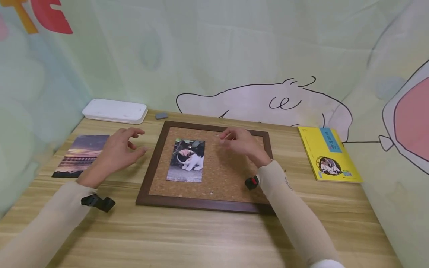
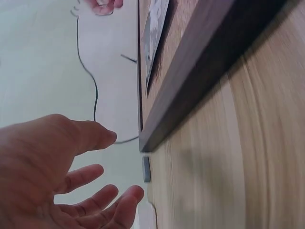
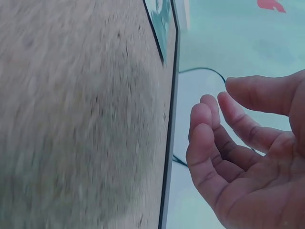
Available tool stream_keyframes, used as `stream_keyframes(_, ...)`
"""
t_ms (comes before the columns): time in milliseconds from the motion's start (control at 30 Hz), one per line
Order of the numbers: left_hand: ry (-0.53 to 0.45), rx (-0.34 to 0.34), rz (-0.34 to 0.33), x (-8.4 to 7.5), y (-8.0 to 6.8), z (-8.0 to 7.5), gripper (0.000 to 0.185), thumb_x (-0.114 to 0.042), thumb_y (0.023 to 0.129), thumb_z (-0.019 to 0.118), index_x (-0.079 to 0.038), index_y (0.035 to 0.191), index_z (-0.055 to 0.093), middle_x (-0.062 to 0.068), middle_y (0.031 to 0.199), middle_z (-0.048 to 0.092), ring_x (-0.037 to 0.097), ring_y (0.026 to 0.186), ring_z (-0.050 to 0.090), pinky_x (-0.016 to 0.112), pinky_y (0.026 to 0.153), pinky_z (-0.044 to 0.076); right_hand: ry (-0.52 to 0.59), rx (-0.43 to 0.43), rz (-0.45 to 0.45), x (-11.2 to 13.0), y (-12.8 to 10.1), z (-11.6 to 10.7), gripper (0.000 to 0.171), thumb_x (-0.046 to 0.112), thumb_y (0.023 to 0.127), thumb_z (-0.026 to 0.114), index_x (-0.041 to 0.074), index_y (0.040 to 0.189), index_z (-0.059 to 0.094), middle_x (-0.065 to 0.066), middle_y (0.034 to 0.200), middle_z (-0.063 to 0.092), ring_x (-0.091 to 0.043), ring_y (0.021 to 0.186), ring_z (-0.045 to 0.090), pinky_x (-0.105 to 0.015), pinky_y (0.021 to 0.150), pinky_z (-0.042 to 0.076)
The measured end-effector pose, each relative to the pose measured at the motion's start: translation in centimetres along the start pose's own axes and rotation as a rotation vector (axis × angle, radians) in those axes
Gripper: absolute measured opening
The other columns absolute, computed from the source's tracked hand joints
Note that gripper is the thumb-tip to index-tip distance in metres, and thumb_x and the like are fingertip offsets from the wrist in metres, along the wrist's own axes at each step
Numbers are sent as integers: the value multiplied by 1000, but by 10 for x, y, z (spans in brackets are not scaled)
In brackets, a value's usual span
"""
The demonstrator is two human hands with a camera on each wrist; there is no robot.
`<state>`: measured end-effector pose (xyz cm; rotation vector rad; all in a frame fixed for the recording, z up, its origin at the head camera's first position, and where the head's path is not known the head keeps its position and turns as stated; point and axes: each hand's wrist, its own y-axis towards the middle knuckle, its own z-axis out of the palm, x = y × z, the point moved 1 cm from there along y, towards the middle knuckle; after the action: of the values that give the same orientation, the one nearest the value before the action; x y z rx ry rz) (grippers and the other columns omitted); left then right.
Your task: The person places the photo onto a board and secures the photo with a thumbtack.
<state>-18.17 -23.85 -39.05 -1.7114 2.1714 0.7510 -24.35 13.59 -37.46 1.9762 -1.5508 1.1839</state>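
While both hands hover empty, the left hand floats just off the cork board's left frame edge, fingers loosely spread, near the sunset photo lying on the table. The right hand hangs over the board's upper middle, fingers loosely curled and grasping nothing; the cat photo sits pinned on the board's left part, between the two hands.

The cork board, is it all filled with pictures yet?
Not yet. One cat photo is pinned on the cork board. Both hands are empty: the left hand hovers beside the frame, near the sunset photo lying on the table, and the right hand hovers over bare cork. The sunset photo is not on the board.
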Motion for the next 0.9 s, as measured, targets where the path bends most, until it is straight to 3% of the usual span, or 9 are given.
stream_keyframes(433,24,-52,-93,33,-15,-18,53,-22,89,75,1,133,55,30,120,55,46,91,66,55,71,52,-71,-87,-3,-28,-24,-31,22,23,97,64,8,113,67,-12,108,67,-29,92,64,-35,73,51)
stream_keyframes(733,54,-72,-164,52,-24,-26,56,-30,92,71,0,136,54,30,118,56,47,101,60,56,77,43,-61,-100,-19,-50,-42,-42,18,16,95,64,6,110,67,-11,107,67,-25,90,59,-33,72,50)
stream_keyframes(900,44,-49,-237,62,-28,-32,60,-40,94,67,0,137,52,31,119,54,48,104,58,54,74,46,-36,-107,14,-62,-50,-47,20,19,96,64,7,112,68,-11,104,65,-25,88,57,-33,73,50)
